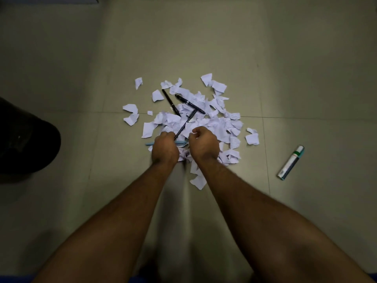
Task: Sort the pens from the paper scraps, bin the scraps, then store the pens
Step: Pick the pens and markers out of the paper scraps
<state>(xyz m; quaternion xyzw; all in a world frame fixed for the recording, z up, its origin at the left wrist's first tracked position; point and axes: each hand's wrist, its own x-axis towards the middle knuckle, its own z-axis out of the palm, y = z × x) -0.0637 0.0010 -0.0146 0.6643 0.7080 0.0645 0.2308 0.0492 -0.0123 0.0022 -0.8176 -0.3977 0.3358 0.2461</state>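
Gripping a dark pen (184,124), left hand (164,147) fists; right hand (203,142) curls.

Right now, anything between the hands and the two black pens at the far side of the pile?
Nothing visible covers them. Both black pens lie on top of the paper scraps, just beyond the left hand, which already grips a dark pen.

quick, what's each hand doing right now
Left hand: gripping a dark pen.
Right hand: fingers curled over the paper scraps; contents can't be told.
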